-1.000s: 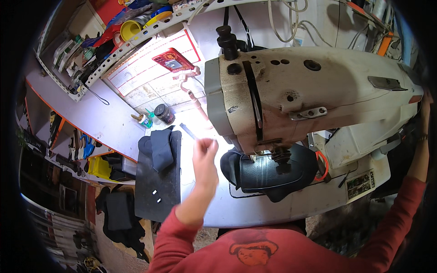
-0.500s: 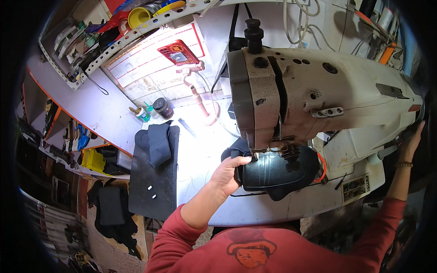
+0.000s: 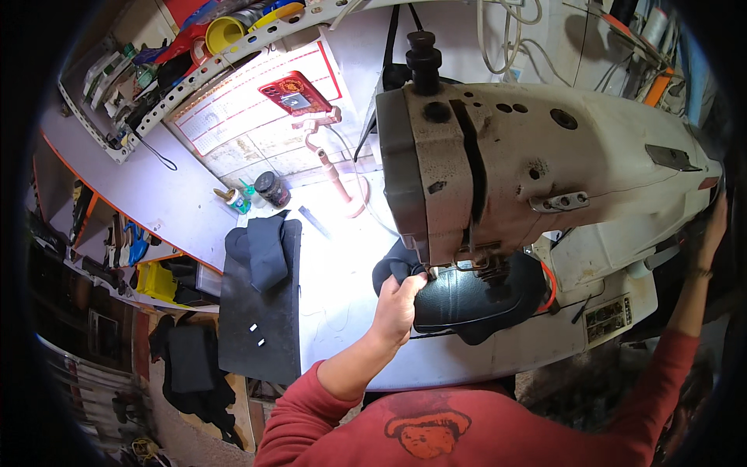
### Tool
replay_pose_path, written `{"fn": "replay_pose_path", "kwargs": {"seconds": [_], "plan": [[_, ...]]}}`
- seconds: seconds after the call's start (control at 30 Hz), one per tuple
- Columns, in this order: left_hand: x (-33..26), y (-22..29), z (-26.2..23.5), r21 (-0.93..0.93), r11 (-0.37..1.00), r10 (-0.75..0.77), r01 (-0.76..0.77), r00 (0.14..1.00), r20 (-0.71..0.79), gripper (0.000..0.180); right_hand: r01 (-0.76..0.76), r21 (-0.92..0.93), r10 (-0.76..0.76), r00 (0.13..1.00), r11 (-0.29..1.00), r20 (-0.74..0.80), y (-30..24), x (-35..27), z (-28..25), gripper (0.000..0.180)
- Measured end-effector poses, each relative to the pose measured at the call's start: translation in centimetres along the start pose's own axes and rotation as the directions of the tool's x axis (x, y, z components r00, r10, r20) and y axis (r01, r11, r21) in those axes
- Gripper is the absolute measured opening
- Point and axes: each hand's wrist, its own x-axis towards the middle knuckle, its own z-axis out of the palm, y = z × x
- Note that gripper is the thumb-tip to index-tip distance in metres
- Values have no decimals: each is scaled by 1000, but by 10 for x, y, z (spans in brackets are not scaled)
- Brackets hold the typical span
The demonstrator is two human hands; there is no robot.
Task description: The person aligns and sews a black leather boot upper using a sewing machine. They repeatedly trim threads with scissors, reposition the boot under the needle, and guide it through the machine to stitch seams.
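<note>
The left hand (image 3: 398, 305), a second ago raised open above the surface, has dropped to the black leather piece (image 3: 467, 300) under the sewing machine (image 3: 537, 163) and now grips its left edge beside the needle

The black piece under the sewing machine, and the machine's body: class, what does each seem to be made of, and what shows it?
The black piece, held by the left hand, looks like smooth leather or a synthetic lookalike: it has a soft sheen and a curved, bending edge. The sewing machine body looks like cream-painted metal: it is rigid, with dark chips and screw holes.
</note>
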Motion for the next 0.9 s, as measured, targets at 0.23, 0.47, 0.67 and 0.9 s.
{"fn": "replay_pose_path", "kwargs": {"seconds": [0.23,0.47,0.67,0.9], "plan": [[0,-3,7,77,989,122,-124,992,30,21,212,-513,-227,973,832,35,-66,25,34,46],[1,0,7,168,978,119,-126,992,52,20,532,-744,-374,839,406,396,-48,73,8,32],[4,1,3,219,970,95,-108,993,69,19,41,-345,-64,996,938,-54,13,46,-20,57],[8,-2,1,179,974,125,-141,987,100,19,200,-475,-314,933,857,-174,14,22,-13,49]]}}
